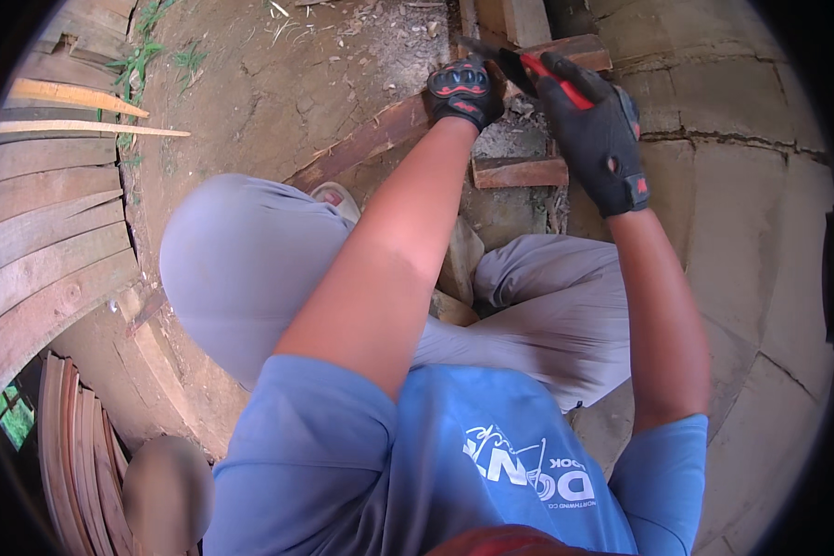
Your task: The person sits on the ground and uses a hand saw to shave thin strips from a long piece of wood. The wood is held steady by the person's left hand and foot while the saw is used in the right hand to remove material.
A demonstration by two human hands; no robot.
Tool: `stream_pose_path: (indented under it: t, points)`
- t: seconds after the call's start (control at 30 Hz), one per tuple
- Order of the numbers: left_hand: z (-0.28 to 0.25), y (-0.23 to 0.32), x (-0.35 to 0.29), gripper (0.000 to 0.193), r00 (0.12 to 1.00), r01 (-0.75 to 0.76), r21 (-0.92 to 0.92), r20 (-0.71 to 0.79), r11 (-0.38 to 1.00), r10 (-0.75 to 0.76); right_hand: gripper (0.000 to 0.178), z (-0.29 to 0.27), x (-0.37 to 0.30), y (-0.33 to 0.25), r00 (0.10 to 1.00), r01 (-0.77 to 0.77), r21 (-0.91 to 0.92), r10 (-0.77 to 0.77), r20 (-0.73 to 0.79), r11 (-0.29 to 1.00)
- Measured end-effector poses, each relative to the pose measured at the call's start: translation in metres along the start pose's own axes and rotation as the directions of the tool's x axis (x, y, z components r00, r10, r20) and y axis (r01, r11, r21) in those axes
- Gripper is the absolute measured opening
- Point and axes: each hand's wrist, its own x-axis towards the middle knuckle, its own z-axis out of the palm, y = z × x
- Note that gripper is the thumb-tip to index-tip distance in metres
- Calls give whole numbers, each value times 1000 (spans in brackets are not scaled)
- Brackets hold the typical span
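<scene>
My right hand (595, 139), in a black glove with red trim, is closed round the red-and-black handle of a hand saw (574, 85). Its dark blade points left and away from me, over a long reddish-brown wooden plank (366, 139); the teeth are too small to make out. On that plank lies my left hand (463, 91), gloved the same way, its fingers bent down over the wood just left of the blade. The plank slants from near my foot up to the far right. Below the blade, a short piece of wood (521, 172) rests on the ground.
Upright timber (525, 23) stands beyond the plank. Curved wooden boards (51, 185) line the left side, with two pale pointed strips (88, 128) sticking out. More boards (83, 454) lean at the lower left. Cracked paving (737, 222) covers the right; bare earth (250, 102) lies left.
</scene>
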Motion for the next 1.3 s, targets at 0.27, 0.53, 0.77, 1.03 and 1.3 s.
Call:
stream_pose_path:
  t: [0.27,0.53,0.77,1.03,1.3]
  points:
    - [-5,3,-5,46,997,17,34,71,999,-20,53,26,21,16,996,-84,91,81,28,992]
    - [-2,3,-3,49,994,-108,-7,26,994,108,51,91,55,20,994,-107,-6,107,26,994]
    - [-12,9,-7,48,998,-31,91,57,995,26,59,86,71,31,993,-88,114,78,90,990]
    - [-18,8,-1,55,972,-116,106,214,988,91,56,77,58,25,981,-171,186,149,125,968]
    - [-2,-12,30,50,890,-289,71,387,955,241,47,84,30,53,997,-83,392,75,37,916]
